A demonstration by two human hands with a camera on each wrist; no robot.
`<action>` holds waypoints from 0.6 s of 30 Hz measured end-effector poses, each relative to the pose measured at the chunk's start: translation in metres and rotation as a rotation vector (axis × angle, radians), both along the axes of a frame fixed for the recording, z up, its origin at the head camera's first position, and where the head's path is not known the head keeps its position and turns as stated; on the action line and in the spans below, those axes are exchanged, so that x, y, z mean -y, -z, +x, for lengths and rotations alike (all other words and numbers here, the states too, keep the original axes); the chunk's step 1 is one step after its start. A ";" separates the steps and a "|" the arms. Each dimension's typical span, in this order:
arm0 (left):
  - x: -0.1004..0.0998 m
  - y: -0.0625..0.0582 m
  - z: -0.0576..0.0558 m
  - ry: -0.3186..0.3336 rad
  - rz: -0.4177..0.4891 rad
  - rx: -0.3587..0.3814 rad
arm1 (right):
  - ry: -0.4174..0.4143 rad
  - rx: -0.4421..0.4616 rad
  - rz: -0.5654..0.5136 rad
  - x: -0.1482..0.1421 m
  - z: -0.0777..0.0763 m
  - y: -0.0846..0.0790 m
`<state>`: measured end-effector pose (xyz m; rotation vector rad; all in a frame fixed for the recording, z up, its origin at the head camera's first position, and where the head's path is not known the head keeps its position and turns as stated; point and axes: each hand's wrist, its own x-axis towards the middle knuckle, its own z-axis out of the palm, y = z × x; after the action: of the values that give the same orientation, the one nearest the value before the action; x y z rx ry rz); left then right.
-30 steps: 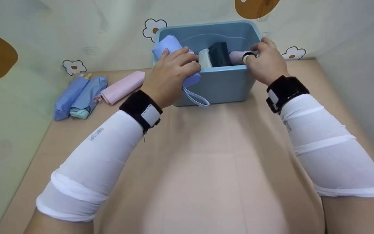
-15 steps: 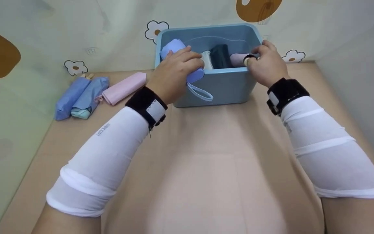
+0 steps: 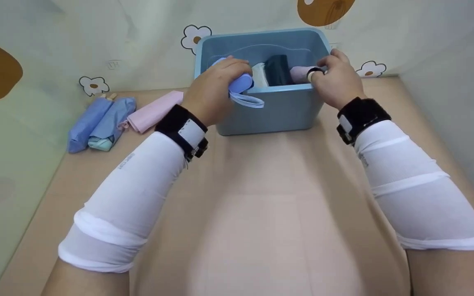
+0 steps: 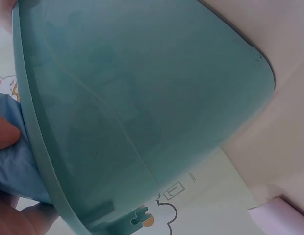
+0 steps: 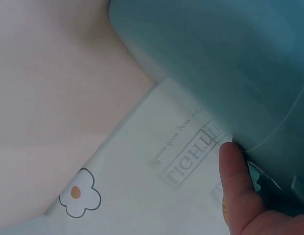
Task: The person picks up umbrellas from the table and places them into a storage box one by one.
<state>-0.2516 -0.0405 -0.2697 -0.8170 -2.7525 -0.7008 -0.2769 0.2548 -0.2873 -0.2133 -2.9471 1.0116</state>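
My left hand (image 3: 214,92) grips a periwinkle folded umbrella (image 3: 241,83) over the left end of the blue-grey plastic bin (image 3: 270,113). Its handle end and wrist strap (image 3: 248,101) stick out over the front rim; my hand covers most of the rest. In the left wrist view, fingertips press into the umbrella's blue cloth (image 4: 17,169) beside the bin's rim. My right hand (image 3: 338,82) holds the bin at its right rim, and one finger (image 5: 236,171) lies against the outer wall. Inside, a white roll (image 3: 260,75), a dark green roll (image 3: 278,70) and a pinkish roll (image 3: 299,74) lie side by side.
Left of the bin, two blue folded umbrellas (image 3: 89,123) (image 3: 113,119) and a pink one (image 3: 154,112) lie on the beige cloth (image 3: 261,205). Flower-patterned sheeting (image 3: 146,45) rises behind and at both sides.
The periwinkle umbrella's far end has dropped into the bin, while its handle end has tilted up toward me. My left hand turned with it; the right hand stayed at the rim.
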 end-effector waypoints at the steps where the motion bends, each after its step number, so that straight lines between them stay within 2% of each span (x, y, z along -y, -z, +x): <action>1: 0.000 -0.001 0.000 -0.009 0.009 0.016 | 0.000 -0.001 0.000 0.000 0.000 0.000; 10: -0.001 -0.005 0.001 -0.076 0.022 0.107 | 0.004 0.003 -0.005 0.000 0.001 0.001; 18: -0.002 -0.005 0.000 -0.095 0.014 0.119 | 0.004 -0.004 -0.007 -0.001 0.000 0.002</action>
<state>-0.2519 -0.0385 -0.2646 -0.6574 -2.8664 -0.7723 -0.2771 0.2555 -0.2894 -0.2168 -2.9390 1.0212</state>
